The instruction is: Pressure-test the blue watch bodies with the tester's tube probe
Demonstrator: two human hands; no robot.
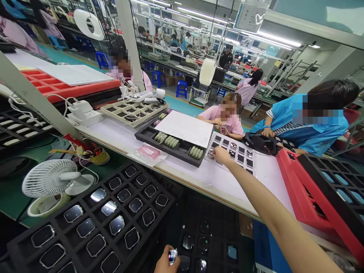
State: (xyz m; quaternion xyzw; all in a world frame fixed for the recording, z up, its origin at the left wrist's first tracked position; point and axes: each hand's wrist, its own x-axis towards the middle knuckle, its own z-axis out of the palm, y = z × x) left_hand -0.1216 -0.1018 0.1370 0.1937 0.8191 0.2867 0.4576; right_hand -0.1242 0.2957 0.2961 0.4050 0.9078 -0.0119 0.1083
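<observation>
My left hand (167, 261) is low in the picture, its fingers closed on a smartwatch (172, 255) with a lit, colourful screen. Beside it lies a dark tray (218, 231) with several square watch pieces in its compartments. My right arm stretches across the bench to a white tray (241, 163) of dark square slots and small shiny metallic parts (233, 145). Over that tray's left side my right hand (222, 155) has its fingers drawn together. A shiny part (210, 153) shows right by the fingertips; whether they grip it is hidden.
A black foam tray (113, 216) of watch cases fills the lower left, near a white fan (51, 176). On the bench, paper (184, 127) covers part of another black tray (196, 162). Red trays (301, 189) stand at right. Two co-workers (321, 121) (227, 113) sit opposite.
</observation>
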